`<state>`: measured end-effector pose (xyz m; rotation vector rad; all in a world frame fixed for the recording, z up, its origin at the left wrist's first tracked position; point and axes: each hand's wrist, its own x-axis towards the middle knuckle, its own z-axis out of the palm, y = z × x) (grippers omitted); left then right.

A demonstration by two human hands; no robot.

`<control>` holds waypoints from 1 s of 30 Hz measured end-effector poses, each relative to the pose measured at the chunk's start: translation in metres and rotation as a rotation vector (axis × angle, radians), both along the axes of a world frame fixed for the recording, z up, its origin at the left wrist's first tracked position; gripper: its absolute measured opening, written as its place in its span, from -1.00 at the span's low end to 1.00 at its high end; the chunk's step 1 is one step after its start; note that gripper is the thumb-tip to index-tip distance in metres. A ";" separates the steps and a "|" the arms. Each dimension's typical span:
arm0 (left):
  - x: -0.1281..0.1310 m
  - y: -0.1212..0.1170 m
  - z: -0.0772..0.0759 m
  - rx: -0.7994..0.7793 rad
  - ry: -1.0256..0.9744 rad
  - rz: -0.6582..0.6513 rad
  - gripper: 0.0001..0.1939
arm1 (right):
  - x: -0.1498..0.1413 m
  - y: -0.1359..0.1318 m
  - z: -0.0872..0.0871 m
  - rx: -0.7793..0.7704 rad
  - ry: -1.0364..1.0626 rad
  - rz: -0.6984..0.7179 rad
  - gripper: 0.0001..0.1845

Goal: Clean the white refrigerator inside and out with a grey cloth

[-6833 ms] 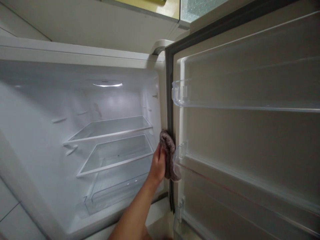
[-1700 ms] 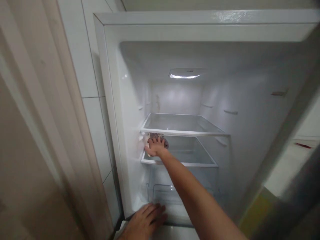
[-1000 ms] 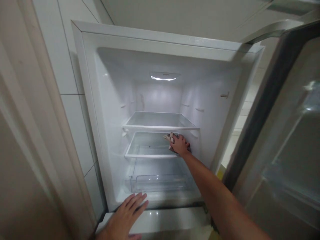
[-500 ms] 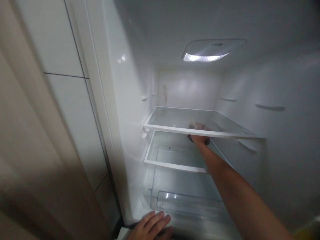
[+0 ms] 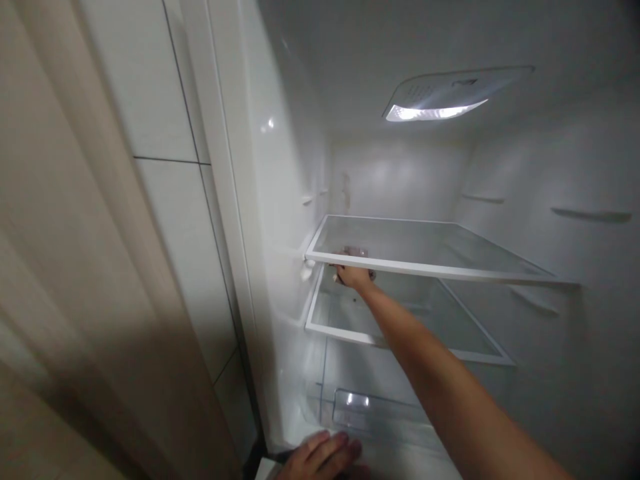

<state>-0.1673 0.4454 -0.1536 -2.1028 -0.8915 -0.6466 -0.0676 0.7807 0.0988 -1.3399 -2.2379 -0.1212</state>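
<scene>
- Our right hand (image 5: 353,275) reaches into the open fridge, just under the front left corner of the upper glass shelf (image 5: 425,243), with the arm stretched out from the lower right.
- We see the fingers of that hand curled up around a cloth (image 5: 354,254); the cloth shows only dimly through the glass above the knuckles, pressed against the underside of the shelf near its white front rim.
- The grip looks closed on the cloth, though the glass blurs how much of it is bunched in the palm.
- Below that hand lies the lower glass shelf (image 5: 400,320), apart from it, and lower again a clear drawer (image 5: 360,410) at the bottom of the compartment.
- To the left of that hand stands the fridge's left inner wall (image 5: 285,200), near the knuckles but we cannot tell whether they touch it.
- Above and to the right of it, the ceiling light (image 5: 435,110) is lit.
- Our left hand (image 5: 320,457) rests flat, fingers spread and holding nothing, on the bottom front edge of the fridge, well below the right hand.
- Further left of both hands we see tiled wall (image 5: 165,200) and a pale wooden panel (image 5: 65,267).
</scene>
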 end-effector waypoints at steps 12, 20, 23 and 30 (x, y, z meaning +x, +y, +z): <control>-0.006 -0.033 0.043 -0.706 0.065 -0.012 0.18 | 0.048 -0.141 0.016 -0.199 -0.124 0.170 -0.43; -0.001 -0.039 0.043 -0.703 0.050 0.010 0.15 | 0.169 -0.152 0.010 -0.143 -0.050 -0.215 -0.42; 0.000 -0.039 0.044 -0.691 0.056 0.017 0.18 | 0.197 -0.136 0.007 -0.110 0.006 -0.387 -0.41; -0.002 -0.036 0.047 -0.732 0.060 0.003 0.22 | 0.196 -0.082 0.005 -0.112 0.167 -0.540 -0.53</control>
